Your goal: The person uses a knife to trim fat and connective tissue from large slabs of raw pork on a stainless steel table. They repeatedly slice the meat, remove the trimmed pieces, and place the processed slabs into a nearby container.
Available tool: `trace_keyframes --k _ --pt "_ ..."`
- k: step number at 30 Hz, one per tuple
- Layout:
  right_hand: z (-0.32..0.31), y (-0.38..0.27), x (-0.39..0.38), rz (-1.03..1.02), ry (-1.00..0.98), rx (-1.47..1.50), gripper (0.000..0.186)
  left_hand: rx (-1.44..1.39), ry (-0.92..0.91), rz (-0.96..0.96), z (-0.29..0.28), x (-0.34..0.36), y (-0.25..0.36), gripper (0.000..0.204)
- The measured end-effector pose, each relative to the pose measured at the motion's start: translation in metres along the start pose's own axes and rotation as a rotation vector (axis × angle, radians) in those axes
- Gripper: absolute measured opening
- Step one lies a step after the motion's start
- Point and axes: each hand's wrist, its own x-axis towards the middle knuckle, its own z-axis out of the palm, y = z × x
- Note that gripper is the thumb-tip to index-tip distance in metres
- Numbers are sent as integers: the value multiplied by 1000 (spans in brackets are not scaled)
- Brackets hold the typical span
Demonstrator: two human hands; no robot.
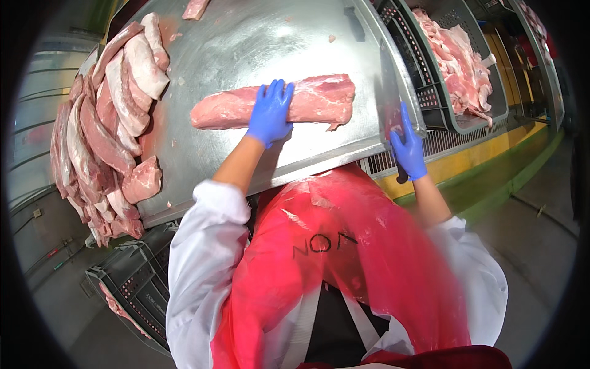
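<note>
A long pink pork loin [321, 101] lies crosswise on the metal table [258, 58]. Across its middle rests my left hand [271, 114] in a blue glove, fingers stretched out flat over the meat. At the table's right edge, my right hand [410, 149], also blue-gloved, is closed around a knife [402, 174]. The dark handle end shows below that hand, and its index finger points away along the blade side. The blade is blurred against the metal edge.
A large pile of pork loins [101, 135] covers the table's left side. Meat scraps [461, 71] fill a dark crate [499, 92] at far right. Another dark crate [138, 289] stands low at left. A small meat piece [195, 8] lies at the far edge.
</note>
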Motion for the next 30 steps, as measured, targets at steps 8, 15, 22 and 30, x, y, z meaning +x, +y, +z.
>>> trace_keyframes --k 8,15,22,30 --pt "-37 -8 3 69 51 116 76 -520 -281 -354 3 100 -34 90" --pt "-52 35 -28 179 -29 154 77 -1347 21 -454 -97 79 -26 72" --pt "-57 20 11 92 23 21 78 -1625 734 -327 -133 -31 -21 102" --pt "-46 37 19 -121 0 -4 80 -2017 623 -893 25 -159 -28 68"
